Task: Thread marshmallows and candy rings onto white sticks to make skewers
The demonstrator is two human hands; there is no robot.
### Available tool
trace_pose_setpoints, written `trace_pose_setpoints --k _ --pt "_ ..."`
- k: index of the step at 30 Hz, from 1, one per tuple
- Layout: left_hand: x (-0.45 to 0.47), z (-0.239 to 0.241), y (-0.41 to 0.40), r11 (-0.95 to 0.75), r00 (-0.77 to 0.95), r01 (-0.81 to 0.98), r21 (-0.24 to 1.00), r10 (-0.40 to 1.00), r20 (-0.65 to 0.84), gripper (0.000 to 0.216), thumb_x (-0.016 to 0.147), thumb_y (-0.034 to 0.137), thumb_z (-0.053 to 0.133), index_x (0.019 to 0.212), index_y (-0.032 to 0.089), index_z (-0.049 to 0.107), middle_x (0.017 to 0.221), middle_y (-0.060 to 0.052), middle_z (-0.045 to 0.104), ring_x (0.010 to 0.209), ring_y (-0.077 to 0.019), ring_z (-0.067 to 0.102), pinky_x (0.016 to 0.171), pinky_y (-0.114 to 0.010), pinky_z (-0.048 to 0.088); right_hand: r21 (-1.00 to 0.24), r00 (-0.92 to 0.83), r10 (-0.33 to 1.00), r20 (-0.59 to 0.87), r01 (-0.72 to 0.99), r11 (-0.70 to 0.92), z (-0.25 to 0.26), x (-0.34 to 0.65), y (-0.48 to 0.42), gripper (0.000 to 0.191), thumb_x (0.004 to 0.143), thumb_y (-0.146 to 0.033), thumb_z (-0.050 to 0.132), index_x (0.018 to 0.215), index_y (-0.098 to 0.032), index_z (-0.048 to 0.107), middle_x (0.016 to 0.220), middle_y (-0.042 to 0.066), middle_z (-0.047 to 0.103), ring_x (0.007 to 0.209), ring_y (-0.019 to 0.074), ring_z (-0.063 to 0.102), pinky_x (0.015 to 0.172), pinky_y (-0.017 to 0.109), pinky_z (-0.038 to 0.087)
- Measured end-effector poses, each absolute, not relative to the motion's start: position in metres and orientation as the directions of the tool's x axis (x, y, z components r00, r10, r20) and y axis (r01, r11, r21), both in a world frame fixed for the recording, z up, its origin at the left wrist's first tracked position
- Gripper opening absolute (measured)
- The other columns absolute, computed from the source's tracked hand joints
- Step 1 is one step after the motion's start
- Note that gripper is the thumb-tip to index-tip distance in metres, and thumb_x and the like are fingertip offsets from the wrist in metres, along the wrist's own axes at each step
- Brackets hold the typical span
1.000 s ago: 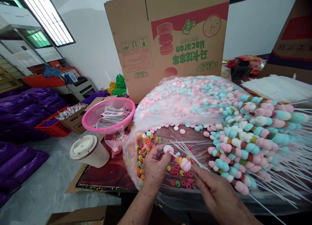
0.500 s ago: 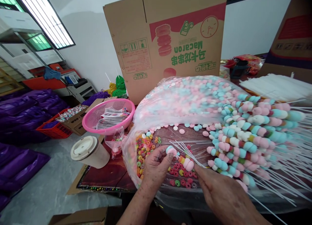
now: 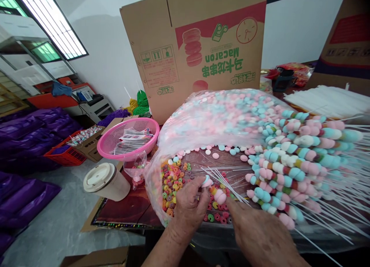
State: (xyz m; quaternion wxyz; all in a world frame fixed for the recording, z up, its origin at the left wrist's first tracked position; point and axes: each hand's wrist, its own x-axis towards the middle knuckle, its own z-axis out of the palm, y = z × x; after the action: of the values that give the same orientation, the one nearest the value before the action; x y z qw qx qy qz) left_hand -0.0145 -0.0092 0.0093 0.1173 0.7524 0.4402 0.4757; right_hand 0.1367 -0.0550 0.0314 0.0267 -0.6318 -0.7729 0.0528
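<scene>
My left hand (image 3: 189, 203) pinches a blue and pink marshmallow piece (image 3: 207, 181) at its fingertips, right at the tip of a thin white skewer (image 3: 234, 198). That skewer bears a yellow ring and a pink marshmallow (image 3: 220, 196), and my right hand (image 3: 261, 234) grips it lower down. Both hands hover over loose coloured ring candies (image 3: 175, 177) on clear plastic. A heap of finished marshmallow skewers (image 3: 295, 166) lies to the right.
A big clear bag of pink and blue marshmallows (image 3: 219, 116) sits behind, before an upside-down cardboard box (image 3: 196, 47). Left of the hands stand a pink basket (image 3: 128, 137) with packets and a lidded paper cup (image 3: 105, 182). A stack of white skewers (image 3: 326, 101) lies at far right.
My left hand has brought the blue and pink piece right and down onto the skewer tip. The right hand stayed on the skewer, shifting slightly.
</scene>
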Motion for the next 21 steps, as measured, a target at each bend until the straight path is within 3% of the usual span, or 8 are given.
trace_pose_setpoints --k 3,5,8,10,12,14,18,21 --pt "-0.016 0.006 -0.008 -0.639 0.18 0.558 0.529 0.716 0.675 0.034 0.073 0.007 0.053 0.105 0.018 0.059 0.094 -0.009 0.068 0.085 -0.0171 0.063 0.076 -0.026 0.049 -0.184 -0.192 0.981 -0.038 0.966 0.182 0.023 0.128 -0.05 0.032 0.076 -0.004 0.039 0.091 -0.023 0.061 0.071 0.002 0.069 0.059 0.0196 0.066 0.044 0.026 0.023" --pt "-0.018 0.009 -0.006 -0.609 0.16 0.49 0.624 0.766 0.622 0.031 0.073 0.009 0.055 0.102 0.019 0.061 0.097 -0.009 0.067 0.091 -0.0188 0.061 0.082 -0.029 0.047 -0.257 -0.186 0.982 -0.011 0.95 0.177 0.02 0.13 -0.048 0.029 0.078 -0.008 0.039 0.091 -0.023 0.06 0.073 0.002 0.07 0.062 0.0191 0.066 0.046 0.026 0.027" --pt "-0.02 0.015 -0.002 -0.353 0.043 0.212 0.912 0.935 0.352 0.013 0.075 0.019 0.058 0.084 0.018 0.067 0.087 -0.006 0.067 0.082 -0.0172 0.06 0.077 -0.029 0.047 -0.31 -0.203 0.978 0.037 0.928 0.205 0.019 0.138 -0.047 0.024 0.08 -0.014 0.04 0.088 -0.024 0.06 0.068 0.0 0.068 0.06 0.0188 0.065 0.046 0.026 0.028" --pt "-0.019 0.015 0.002 -0.094 -0.046 -0.135 0.986 0.995 0.088 0.008 0.073 0.023 0.061 0.075 0.017 0.066 0.072 -0.002 0.065 0.067 -0.0124 0.058 0.065 -0.024 0.046 -0.321 -0.224 0.972 0.071 0.918 0.235 0.019 0.141 -0.048 0.023 0.079 -0.013 0.039 0.084 -0.024 0.059 0.063 0.0 0.067 0.056 0.0187 0.064 0.045 0.026 0.028" --pt "-0.015 0.014 0.004 0.09 -0.055 -0.476 0.875 0.99 -0.132 0.012 0.066 0.02 0.067 0.076 0.016 0.064 0.063 0.001 0.061 0.057 -0.0084 0.054 0.058 -0.02 0.043 -0.348 -0.235 0.964 0.121 0.9 0.263 0.017 0.14 -0.05 0.024 0.078 -0.012 0.038 0.083 -0.023 0.059 0.063 -0.001 0.066 0.055 0.0179 0.063 0.046 0.026 0.029" --pt "-0.01 0.013 0.005 0.196 0.011 -0.678 0.709 0.966 -0.257 0.018 0.06 0.016 0.07 0.077 0.013 0.063 0.062 0.002 0.059 0.055 -0.0073 0.053 0.057 -0.02 0.043 -0.364 -0.231 0.959 0.164 0.889 0.277 0.014 0.137 -0.052 0.024 0.078 -0.012 0.036 0.082 -0.023 0.058 0.065 -0.001 0.067 0.055 0.0175 0.063 0.047 0.026 0.031" --pt "0.0 0.015 0.002 0.345 0.147 -0.807 0.479 0.903 -0.403 0.009 0.069 0.021 0.061 0.068 0.012 0.059 0.069 -0.002 0.061 0.063 -0.0121 0.057 0.064 -0.027 0.046 -0.37 -0.262 0.949 0.175 0.875 0.31 0.007 0.134 -0.053 0.025 0.082 -0.016 0.034 0.085 -0.024 0.058 0.065 -0.001 0.067 0.056 0.0172 0.063 0.046 0.026 0.032" --pt "0.006 0.019 -0.001 0.336 0.161 -0.826 0.452 0.91 -0.382 0.014 0.077 0.026 0.052 0.069 0.014 0.056 0.081 -0.007 0.064 0.075 -0.0187 0.061 0.069 -0.034 0.047 -0.362 -0.272 0.95 0.153 0.879 0.31 0.004 0.134 -0.053 0.025 0.081 -0.015 0.035 0.089 -0.024 0.057 0.067 -0.001 0.067 0.057 0.0166 0.063 0.046 0.025 0.033"
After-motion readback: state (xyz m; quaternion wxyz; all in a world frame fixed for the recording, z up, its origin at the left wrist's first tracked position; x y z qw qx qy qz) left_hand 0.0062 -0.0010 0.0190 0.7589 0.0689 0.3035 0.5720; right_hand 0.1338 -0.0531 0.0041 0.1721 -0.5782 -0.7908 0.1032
